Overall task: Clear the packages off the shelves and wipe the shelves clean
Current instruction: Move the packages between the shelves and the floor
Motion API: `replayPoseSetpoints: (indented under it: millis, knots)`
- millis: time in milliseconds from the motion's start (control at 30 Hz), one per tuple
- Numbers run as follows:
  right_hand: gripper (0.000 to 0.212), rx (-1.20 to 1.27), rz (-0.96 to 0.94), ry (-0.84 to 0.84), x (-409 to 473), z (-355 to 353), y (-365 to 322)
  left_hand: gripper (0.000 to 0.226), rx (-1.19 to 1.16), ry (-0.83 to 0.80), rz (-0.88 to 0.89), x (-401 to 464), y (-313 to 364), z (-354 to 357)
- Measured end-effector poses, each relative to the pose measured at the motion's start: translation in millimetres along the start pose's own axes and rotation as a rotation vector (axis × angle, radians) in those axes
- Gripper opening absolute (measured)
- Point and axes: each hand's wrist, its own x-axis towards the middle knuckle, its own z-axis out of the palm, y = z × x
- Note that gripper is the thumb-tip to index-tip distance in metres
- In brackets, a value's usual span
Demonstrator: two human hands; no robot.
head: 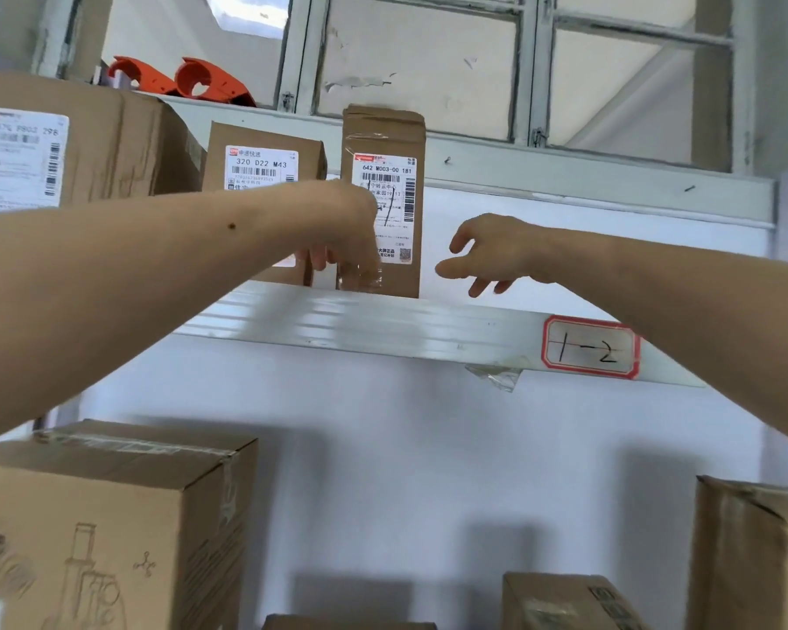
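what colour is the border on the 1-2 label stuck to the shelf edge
Red, around a white label with black handwriting, on the shelf edge; seen in the head view.

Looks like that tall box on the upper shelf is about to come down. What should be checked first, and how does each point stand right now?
1. Left hand on the tall box: cannot tell, its fingers are partly hidden at the box's lower left.
2. Right hand ready: ok, open, apart from the box.
3. Box upright: ok, standing at the shelf edge.
4. Neighbouring 320 D22 M43 box: not ok, very close on the left.
5. Space to the box's right: ok, bare.
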Motion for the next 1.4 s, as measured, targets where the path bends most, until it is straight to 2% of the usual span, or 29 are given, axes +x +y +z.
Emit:
replayPoseSetpoints:
  millis: [133,233,567,667,767,867,1133,1400]
  knots:
    - [0.03,-0.233,0.039,0.057,-22.9,-20.2,22.9,0.033,0.019,-0.001,0.099,-7.5,25.5,-7.7]
    - [0.023,-0.411,0.089,0.108,-46.0,-37.4,42.1,0.037,0.009,0.016,0.196,-9.2,52.3,-8.6]
    - [0.031,-0.785,0.37,0.128,-159.4,-98.7,127.2,0.045,-0.095,0.008,0.544,-28.7,182.6,3.4]
    - [0.034,-0.857,0.444,0.108,-209.3,-118.4,149.6,0.036,-0.148,0.008,0.653,-52.1,229.0,6.6]
    - [0.037,-0.88,0.511,0.085,-263.4,-136.5,172.5,0.029,-0.202,0.031,0.759,-81.0,279.2,11.0]
    - [0.036,-0.881,0.573,0.044,-319.1,-149.4,199.0,0.033,-0.252,-0.004,0.835,-113.2,331.7,19.7]
    - [0.039,-0.842,0.68,-0.119,-456.3,-171.1,281.3,0.042,-0.369,-0.248,0.912,-200.9,475.5,73.0]
    - [0.039,-0.704,0.788,-0.258,-565.2,-132.3,386.1,0.045,-0.338,-0.539,0.939,-278.4,591.8,185.2]
